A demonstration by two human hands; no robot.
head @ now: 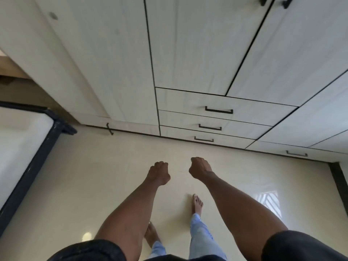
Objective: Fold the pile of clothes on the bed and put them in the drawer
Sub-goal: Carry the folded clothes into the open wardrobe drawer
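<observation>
The drawer stack [216,117] is sitting closed in the wardrobe [188,44], ahead of both hands and slightly to their right. Each drawer handle, such as the top handle [219,110], is running horizontally along its front. The right hand [200,167] is hanging nearer the stack than the left hand [159,172]; both are curling their fingers and holding nothing. No clothes are showing. The bed [24,147] is lying left of the stack, well apart. Judgement: the right hand is better placed to pull a handle.
</observation>
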